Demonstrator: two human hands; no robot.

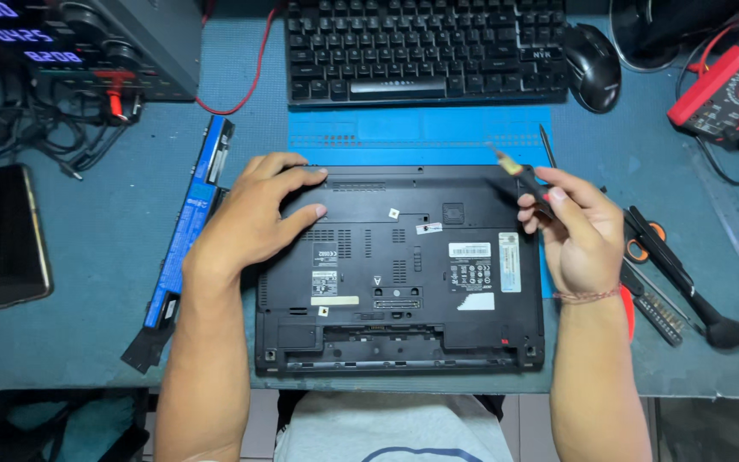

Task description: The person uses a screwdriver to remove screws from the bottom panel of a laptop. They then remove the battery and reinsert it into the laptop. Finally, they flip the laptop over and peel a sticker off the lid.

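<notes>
A black laptop (pixel 399 274) lies upside down on the desk, its battery bay open along the near edge. My left hand (pixel 254 218) rests flat on its far left corner, fingers spread over the base cover. My right hand (pixel 579 231) hovers over the right edge of the laptop and grips a small screwdriver (pixel 515 171) with a yellow collar, its tip pointing up and to the left. A long battery pack (pixel 194 214) with a blue label lies just left of the laptop.
A blue work mat (pixel 421 133) lies under the laptop's far side. Beyond it sit a black keyboard (pixel 425 47) and mouse (pixel 594 64). A phone (pixel 3 235) lies far left, a red multimeter (pixel 729 81) far right, a brush and tools (pixel 677 287) on the right.
</notes>
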